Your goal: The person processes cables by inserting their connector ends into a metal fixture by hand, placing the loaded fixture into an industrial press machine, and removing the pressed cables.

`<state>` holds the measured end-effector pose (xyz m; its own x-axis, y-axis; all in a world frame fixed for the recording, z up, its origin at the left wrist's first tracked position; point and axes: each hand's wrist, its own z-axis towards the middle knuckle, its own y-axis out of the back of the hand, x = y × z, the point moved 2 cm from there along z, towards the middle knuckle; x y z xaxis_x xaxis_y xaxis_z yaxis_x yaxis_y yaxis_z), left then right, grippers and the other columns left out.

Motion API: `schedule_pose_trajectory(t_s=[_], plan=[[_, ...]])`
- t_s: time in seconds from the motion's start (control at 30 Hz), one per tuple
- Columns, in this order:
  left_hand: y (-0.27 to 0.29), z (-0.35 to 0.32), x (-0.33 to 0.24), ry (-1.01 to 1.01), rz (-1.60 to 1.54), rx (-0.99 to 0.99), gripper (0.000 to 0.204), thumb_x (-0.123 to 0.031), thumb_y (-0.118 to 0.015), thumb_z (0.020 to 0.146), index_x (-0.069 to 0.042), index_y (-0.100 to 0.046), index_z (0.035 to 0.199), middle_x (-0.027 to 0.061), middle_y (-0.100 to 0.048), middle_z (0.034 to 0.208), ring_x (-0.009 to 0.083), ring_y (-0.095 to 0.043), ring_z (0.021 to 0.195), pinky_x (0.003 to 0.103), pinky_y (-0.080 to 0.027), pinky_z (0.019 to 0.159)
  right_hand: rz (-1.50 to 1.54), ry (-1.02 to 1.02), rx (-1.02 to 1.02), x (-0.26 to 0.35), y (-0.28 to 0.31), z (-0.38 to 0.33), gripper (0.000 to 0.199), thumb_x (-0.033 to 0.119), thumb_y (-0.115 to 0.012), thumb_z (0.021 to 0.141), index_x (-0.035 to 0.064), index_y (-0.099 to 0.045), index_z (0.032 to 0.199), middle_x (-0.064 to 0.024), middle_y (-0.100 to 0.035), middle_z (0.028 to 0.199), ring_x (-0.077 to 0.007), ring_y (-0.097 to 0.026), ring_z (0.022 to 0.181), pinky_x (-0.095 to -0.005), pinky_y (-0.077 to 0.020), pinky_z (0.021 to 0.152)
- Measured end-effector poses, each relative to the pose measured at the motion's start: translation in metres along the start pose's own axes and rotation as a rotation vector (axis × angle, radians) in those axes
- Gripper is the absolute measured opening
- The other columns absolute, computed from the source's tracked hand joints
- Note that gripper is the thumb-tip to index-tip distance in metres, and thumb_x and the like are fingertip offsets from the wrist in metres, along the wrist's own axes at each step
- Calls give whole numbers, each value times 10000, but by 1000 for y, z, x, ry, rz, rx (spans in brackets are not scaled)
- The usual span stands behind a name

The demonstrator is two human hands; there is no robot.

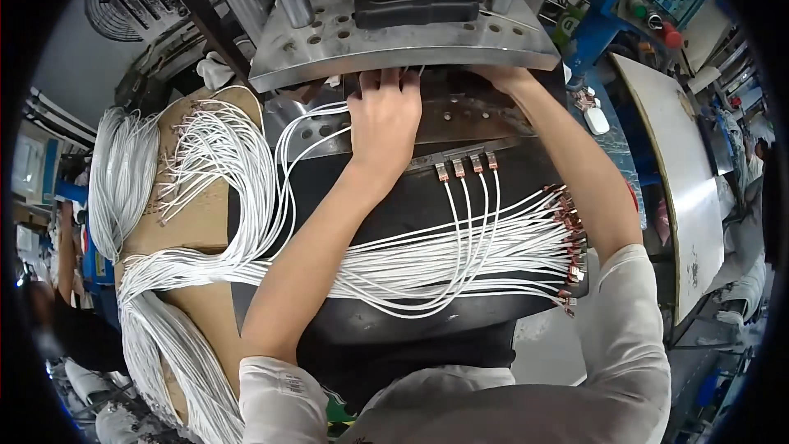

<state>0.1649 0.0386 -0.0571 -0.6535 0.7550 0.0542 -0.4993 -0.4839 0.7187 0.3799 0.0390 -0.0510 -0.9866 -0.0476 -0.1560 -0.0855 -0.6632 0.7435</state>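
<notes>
1. The left hand [385, 119] is placed at the front edge of a thick metal plate [394, 56], its fingertips hidden beneath. Whether its grip is wide or narrow cannot be told.
2. A few white cables [319, 111] are seen looping out leftward from beside that hand; whether they are held by it cannot be told, as their ends are covered.
3. The right hand [499, 74] is reached under the same plate farther right, with the fingers out of sight; its grip cannot be told either.
4. Below the plate, a lower metal block [472, 122] with holes is partly shown.
5. Four plugs [459, 169] are lined up side by side at a narrow metal strip [426, 163], their cables curved down toward the person.
6. A large bundle of white cables [411, 259] is spread across a black mat [526, 171], passing beneath the left forearm, its plug ends [567, 234] gathered at the right.
7. More cable is heaped over brown cardboard [189, 226] at the left.
</notes>
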Motion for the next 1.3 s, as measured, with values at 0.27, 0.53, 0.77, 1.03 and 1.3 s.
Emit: schedule_pose_trajectory(t_s=[0.27,0.53,0.77,1.03,1.3], plan=[[-6,4,7,-83,-171,5,140,-129,-726,776,-40,-693,879,113,-654,932,301,-640,923,455,-530,796,543,-219,79,-12,-3,-1,258,225,-630,923,63,-637,1125,-129,-676,1095,-310,-627,1043,-412,-505,907],[142,-56,0,-241,-563,53,97,-81,-668,719,-78,-585,669,78,-606,717,237,-585,715,335,-466,700,409,-248,165,23,76,-48,313,243,-715,888,13,-686,1099,-185,-686,990,-365,-636,1014,-417,-499,900],[165,-95,177,440,-164,-104,289,-122,-598,982,0,-614,1244,174,-640,1200,299,-606,1113,400,-470,956,160,-86,269,37,93,-53,192,152,-727,879,1,-721,997,-180,-695,949,-351,-665,893,-415,-520,811],[180,-104,18,39,-343,329,392,-163,-743,835,-44,-642,1196,130,-581,1275,318,-550,1188,474,-372,1040,1030,-381,799,30,143,-46,181,145,-703,887,-12,-704,976,-148,-692,922,-320,-647,985,-386,-508,846],[119,-64,-85,-115,-573,373,466,-367,-763,846,-10,-657,1128,144,-624,1117,326,-599,1045,465,-456,912,345,5,634,31,125,-88,169,87,-629,945,-13,-648,1079,-175,-661,1121,-316,-641,970,-399,-506,878]])
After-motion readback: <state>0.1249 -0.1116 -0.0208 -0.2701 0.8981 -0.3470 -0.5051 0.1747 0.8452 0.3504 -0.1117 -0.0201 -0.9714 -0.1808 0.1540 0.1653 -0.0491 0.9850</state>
